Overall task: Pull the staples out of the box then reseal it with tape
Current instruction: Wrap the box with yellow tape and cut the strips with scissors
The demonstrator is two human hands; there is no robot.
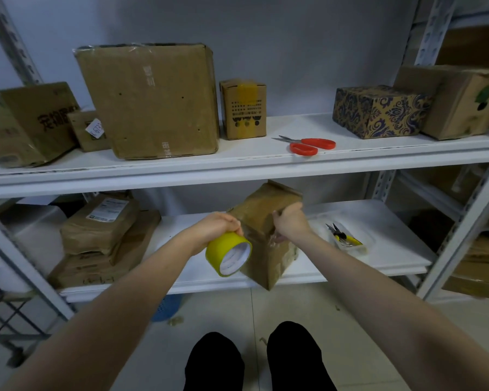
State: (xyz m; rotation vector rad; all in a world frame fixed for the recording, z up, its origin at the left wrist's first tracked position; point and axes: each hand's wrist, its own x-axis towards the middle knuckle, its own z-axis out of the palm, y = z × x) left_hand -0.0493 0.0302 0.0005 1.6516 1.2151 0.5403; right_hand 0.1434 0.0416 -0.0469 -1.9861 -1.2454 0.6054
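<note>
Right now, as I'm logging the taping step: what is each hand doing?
Left hand: grips the yellow roll of packing tape.
Right hand: grips the upper part of the tilted brown cardboard box.

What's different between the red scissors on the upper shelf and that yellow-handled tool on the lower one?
The scissors have red loop handles; the yellow-handled tool has straight yellow grips. The scissors lie bare on the upper shelf; the yellow-handled tool lies in a clear tray on the lower shelf. Both have metal tips pointing left, and both lie flat and unheld.
</note>
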